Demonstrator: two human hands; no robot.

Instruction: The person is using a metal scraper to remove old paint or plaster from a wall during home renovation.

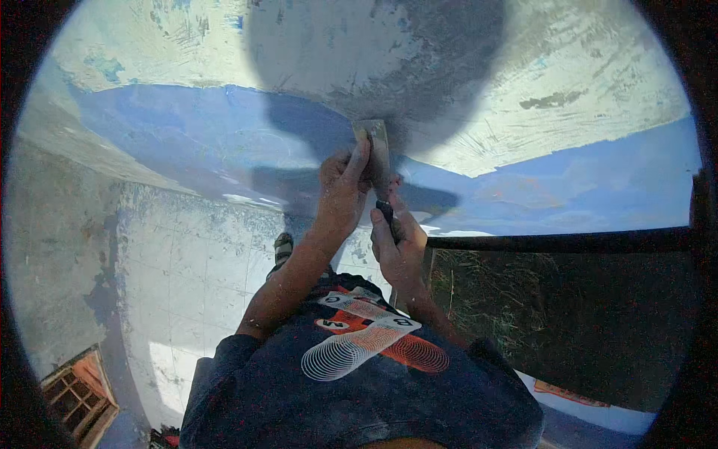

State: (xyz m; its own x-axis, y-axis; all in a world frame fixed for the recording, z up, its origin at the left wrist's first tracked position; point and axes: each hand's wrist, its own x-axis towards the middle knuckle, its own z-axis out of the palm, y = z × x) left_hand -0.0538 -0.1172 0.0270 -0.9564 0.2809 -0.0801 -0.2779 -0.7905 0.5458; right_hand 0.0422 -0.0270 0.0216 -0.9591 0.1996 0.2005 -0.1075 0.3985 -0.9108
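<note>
A putty knife with a broad metal blade and a dark handle is held up in front of a wall. Its handle is gripped by my right hand, with a finger reaching up along the blade's side. My left hand pinches the blade near its wide end, the thumb lying on the flat face. Behind the hands, the wall bears blue paint low down and a pale, scraped or filled coat above it. Whether the blade touches the wall I cannot tell.
A dark ledge runs along the wall's foot at right, beside dark ground with dry stalks. At left lies a pale tiled floor with a foot on it. A wooden-framed window stands at lower left.
</note>
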